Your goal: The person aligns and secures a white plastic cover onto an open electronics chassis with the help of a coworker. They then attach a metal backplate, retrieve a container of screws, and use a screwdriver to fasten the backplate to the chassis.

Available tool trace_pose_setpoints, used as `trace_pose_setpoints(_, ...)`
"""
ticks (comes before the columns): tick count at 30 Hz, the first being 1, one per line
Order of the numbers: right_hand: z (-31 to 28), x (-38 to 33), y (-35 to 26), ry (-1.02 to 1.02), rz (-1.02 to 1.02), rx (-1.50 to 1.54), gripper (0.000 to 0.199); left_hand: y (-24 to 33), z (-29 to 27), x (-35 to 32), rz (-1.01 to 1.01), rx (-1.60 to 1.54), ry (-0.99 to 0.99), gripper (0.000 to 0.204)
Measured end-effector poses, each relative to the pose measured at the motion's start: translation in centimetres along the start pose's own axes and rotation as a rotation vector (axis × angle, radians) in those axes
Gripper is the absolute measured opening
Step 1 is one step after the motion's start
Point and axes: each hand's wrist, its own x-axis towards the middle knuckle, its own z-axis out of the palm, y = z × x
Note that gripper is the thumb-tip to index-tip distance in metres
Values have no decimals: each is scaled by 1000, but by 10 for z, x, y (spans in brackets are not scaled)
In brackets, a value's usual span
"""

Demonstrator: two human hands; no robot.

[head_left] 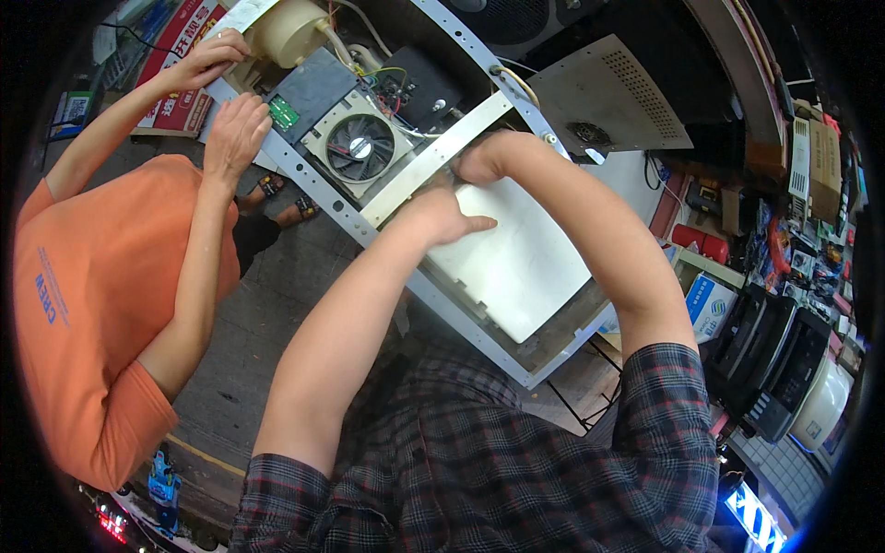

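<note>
- Working on the white notched panel [530, 263] seems to be the step in hand; it lies within the near bay of the open metal frame [318, 189], beside the crossbar [438, 158].
- Left grip: the left hand [441, 215] rests its thumb on the panel's face, but its other fingers are hidden, so whether it grips the panel cannot be told.
- Right grip: the right hand [481, 159] reaches in by the crossbar; its fingertips are hidden and its closure cannot be told.
- The next move probably calls for steadying the panel with both hands and keeping clear of the crossbar, the cooling fan [359, 147] and the wiring beyond.
- A co-worker's hand [238, 131] rests on the frame's left side.
</note>
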Motion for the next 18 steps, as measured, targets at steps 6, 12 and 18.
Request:
trace_pose_setpoints(6, 33, -137, -20, 623, -268, -11, 37, 13, -15, -121, 484, 183, 403, 82)
trace_pose_setpoints(12, 57, -203, -41, 464, -308, 285, 38, -69, 40, -193, 495, -222, 499, 48)
trace_pose_setpoints(18, 69, -187, -52, 480, -295, 275, 35, -178, 118, -202, -18, -113, 145, 55)
